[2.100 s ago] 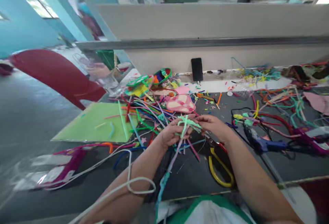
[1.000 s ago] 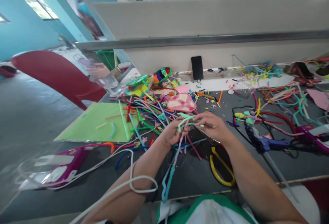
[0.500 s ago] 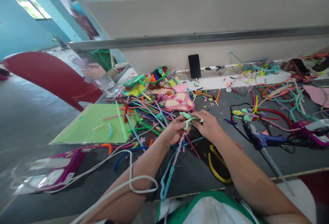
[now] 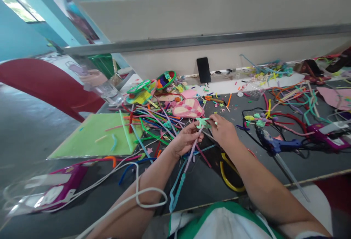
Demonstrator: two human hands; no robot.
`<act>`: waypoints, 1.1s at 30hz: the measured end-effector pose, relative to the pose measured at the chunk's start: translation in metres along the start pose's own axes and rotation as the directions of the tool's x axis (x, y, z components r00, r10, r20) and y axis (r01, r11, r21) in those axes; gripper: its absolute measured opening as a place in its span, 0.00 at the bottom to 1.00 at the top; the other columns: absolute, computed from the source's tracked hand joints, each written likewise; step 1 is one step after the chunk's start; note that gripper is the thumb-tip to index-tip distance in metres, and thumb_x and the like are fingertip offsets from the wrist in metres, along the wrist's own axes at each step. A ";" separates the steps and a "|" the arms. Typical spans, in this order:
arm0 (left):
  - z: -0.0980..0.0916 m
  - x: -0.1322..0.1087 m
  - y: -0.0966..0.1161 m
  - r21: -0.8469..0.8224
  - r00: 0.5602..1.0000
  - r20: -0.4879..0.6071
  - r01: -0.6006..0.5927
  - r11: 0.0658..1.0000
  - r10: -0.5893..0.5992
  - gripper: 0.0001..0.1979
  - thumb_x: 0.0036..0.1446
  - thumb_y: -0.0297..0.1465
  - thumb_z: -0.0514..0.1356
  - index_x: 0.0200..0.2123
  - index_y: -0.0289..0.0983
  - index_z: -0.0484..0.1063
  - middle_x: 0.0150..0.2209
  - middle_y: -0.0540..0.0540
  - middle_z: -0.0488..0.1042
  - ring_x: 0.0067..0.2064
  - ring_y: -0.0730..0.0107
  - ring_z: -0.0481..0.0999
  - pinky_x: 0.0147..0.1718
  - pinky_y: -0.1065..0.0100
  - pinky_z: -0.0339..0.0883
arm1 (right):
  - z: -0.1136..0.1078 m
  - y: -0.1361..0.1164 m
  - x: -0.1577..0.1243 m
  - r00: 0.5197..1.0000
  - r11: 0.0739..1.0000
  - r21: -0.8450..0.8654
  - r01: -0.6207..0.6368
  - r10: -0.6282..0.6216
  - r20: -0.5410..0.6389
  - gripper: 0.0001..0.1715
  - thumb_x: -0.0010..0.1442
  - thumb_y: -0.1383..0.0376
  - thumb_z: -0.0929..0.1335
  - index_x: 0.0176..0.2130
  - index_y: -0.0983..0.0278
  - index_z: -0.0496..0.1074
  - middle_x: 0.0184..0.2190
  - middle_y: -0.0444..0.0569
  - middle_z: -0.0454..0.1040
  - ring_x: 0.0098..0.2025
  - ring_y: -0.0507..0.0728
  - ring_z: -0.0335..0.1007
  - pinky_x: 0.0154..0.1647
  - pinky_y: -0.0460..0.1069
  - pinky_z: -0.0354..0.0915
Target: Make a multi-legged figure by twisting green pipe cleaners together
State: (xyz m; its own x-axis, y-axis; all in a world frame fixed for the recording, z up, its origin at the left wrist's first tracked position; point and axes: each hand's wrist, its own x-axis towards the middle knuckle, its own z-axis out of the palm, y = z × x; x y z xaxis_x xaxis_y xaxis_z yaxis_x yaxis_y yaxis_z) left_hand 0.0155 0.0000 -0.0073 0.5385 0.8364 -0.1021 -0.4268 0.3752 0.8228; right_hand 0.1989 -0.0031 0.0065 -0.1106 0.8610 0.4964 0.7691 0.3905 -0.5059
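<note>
Above the middle of the dark table, my left hand (image 4: 187, 139) pinches the upper end of a lilac pipe cleaner strand (image 4: 190, 158). The strand hangs toward me and runs into a twisted light-blue length (image 4: 180, 185). At its top sits a mint-green pipe cleaner piece (image 4: 202, 122), bent into short curls. My right hand (image 4: 223, 131) has its fingers closed on the right side of this green piece; its fingertips are partly hidden. Just beyond the hands lies a pink-and-cream padded shape (image 4: 188, 108). A yellow loop (image 4: 229, 175) rests under my right forearm.
Loose pipe cleaners (image 4: 155, 122) crowd the table left of my hands, beside a green sheet (image 4: 93, 134). A blue glue gun (image 4: 276, 144) lies at right. A white cable (image 4: 137, 180) crosses my left forearm. A phone (image 4: 203, 70) leans on the partition.
My left fingers have loosened and slid a little down onto the lilac strand. The green piece has turned and now shows more openly between the hands. The whole view has shifted slightly.
</note>
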 end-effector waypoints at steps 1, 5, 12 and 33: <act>0.000 0.001 0.000 0.014 1.000 -0.006 -0.016 1.000 0.016 0.23 0.46 0.25 0.68 0.47 0.37 0.71 0.41 0.46 0.71 0.32 0.78 0.71 0.30 0.75 0.67 | -0.002 -0.001 0.000 1.000 1.000 -0.021 -0.021 0.020 -0.018 0.10 0.63 0.65 0.61 0.41 0.60 0.71 0.36 0.51 0.76 0.38 0.57 0.71 0.37 0.48 0.62; 0.002 0.004 -0.002 0.037 0.998 -0.010 -0.055 0.998 0.056 0.19 0.47 0.25 0.67 0.45 0.36 0.73 0.40 0.45 0.71 0.30 0.80 0.69 0.28 0.76 0.64 | -0.013 0.000 0.002 0.994 0.994 -0.069 -0.087 0.082 -0.075 0.11 0.63 0.61 0.61 0.38 0.59 0.72 0.34 0.49 0.76 0.35 0.57 0.71 0.34 0.48 0.60; 0.002 0.006 -0.004 -0.037 1.000 -0.012 -0.021 0.999 0.021 0.14 0.47 0.26 0.66 0.40 0.32 0.72 0.33 0.45 0.69 0.26 0.82 0.64 0.20 0.80 0.54 | -0.017 0.013 0.007 0.997 0.996 0.064 0.055 -0.052 -0.049 0.12 0.63 0.59 0.62 0.37 0.59 0.74 0.35 0.50 0.76 0.41 0.57 0.71 0.43 0.50 0.62; -0.005 0.005 0.005 -0.185 0.985 -0.139 -0.126 0.975 0.101 0.09 0.49 0.28 0.67 0.33 0.32 0.71 0.28 0.49 0.70 0.20 0.86 0.64 0.17 0.82 0.58 | 0.029 -0.027 -0.006 0.824 -0.059 0.847 -0.528 0.207 0.528 0.21 0.46 0.63 0.73 0.43 0.61 0.73 0.43 0.50 0.77 0.42 0.56 0.73 0.41 0.50 0.68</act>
State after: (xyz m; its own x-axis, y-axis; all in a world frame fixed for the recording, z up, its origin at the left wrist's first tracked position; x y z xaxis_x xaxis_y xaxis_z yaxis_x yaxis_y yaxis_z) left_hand 0.0121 0.0080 -0.0063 0.3862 0.9174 -0.0957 -0.6178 0.3343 0.7118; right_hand 0.1612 -0.0096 -0.0035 -0.2648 0.9619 -0.0684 -0.5202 -0.2022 -0.8298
